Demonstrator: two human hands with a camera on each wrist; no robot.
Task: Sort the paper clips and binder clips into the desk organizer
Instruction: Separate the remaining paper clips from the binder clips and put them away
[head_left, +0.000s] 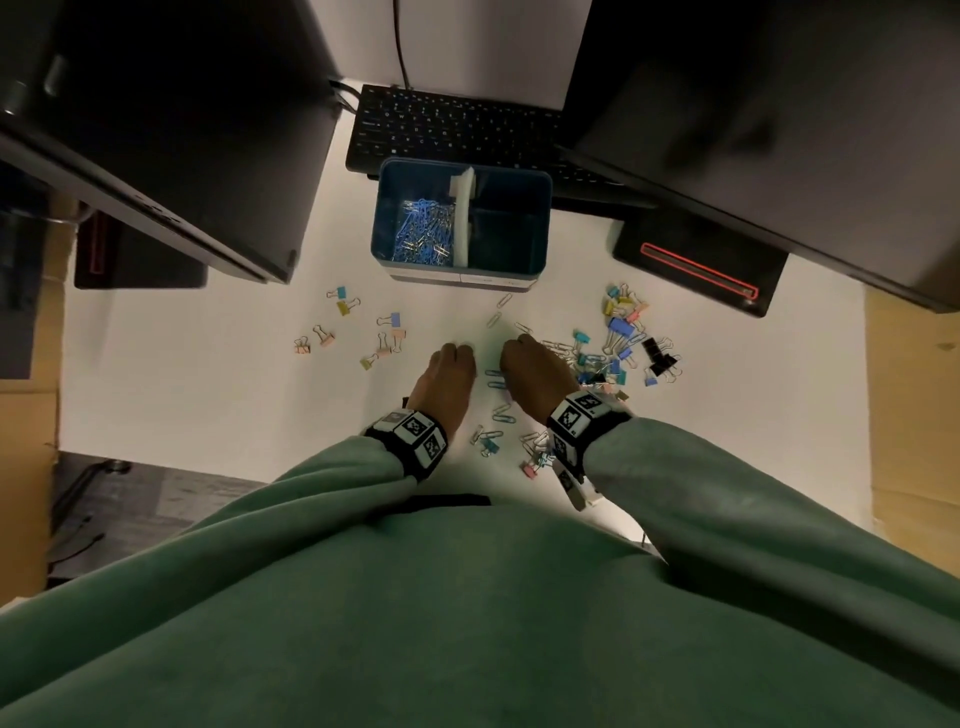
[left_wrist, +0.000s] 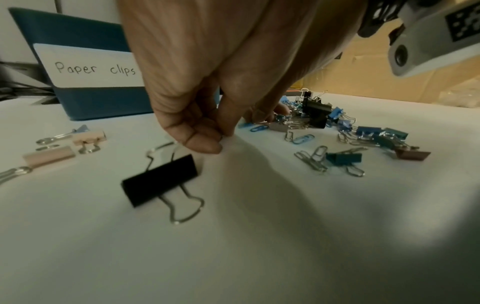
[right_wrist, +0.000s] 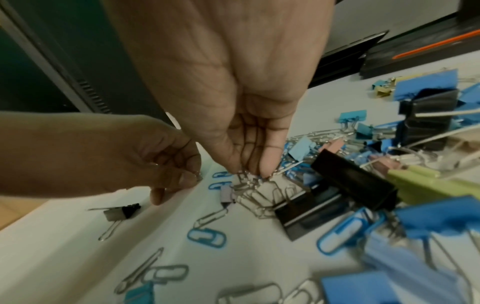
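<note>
Left hand (head_left: 451, 370): fingers curled, pinching a silver paper clip (right_wrist: 198, 177) at the tabletop (head_left: 208, 395) | Right hand (head_left: 535, 370): fingertips pinching silver paper clips (right_wrist: 246, 181) from the mixed pile | Desk organizer (head_left: 461, 270): beyond both hands, blue paper clips (head_left: 421, 231) in left compartment | Binder clips (head_left: 631, 332): scattered on either side.

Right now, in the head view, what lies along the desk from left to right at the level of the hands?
Scattered pastel binder clips → left hand → blue paper clips between the hands → right hand → mixed clip pile → black binder clips.
</note>
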